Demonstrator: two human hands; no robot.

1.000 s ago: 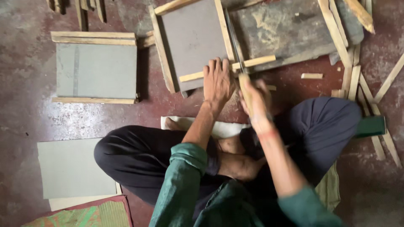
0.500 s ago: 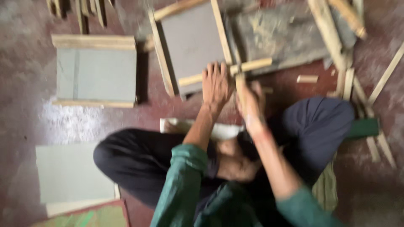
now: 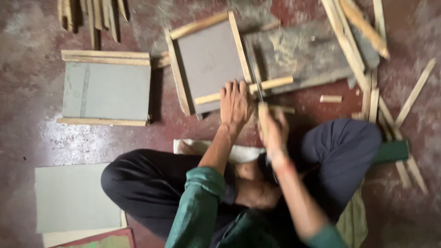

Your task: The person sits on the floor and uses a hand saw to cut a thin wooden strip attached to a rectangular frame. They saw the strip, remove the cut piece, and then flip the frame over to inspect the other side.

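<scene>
We view, from above, a mottled dark red concrete floor (image 3: 27, 92) on which a person sits cross-legged in dark trousers (image 3: 151, 183) and a green long-sleeved shirt (image 3: 197, 206). Well apart to the left lies a grey rectangular board edged by two pale wooden battens (image 3: 106, 90); nearer the lower left corner lies a bare grey-green flat sheet (image 3: 71, 197).

Directly ahead of the knees rests the workpiece, a grey square panel framed by pale wooden slats (image 3: 209, 59), its lower slat (image 3: 243, 89) running across beneath the hands. Beside it to the right lies a dusty grey slab scattered with sawdust (image 3: 303, 55), and farther right a loose scatter of thin wooden strips (image 3: 367, 92). A short pale offcut block (image 3: 330, 98) lies alone on the floor.

The left hand (image 3: 235, 103) presses flat on the lower slat, fingers together and extended. The right hand (image 3: 274, 128) is curled tight around a pale wooden tool handle (image 3: 262, 112), whose thin dark blade (image 3: 257, 87) crosses the slat just beside the left fingertips; motion blur hides its exact form.

We judge the chief risk to be the blade skipping sideways into the bracing fingers, since they sit so close. The unclamped frame could also shift under the stroke and split the thin slat.
</scene>
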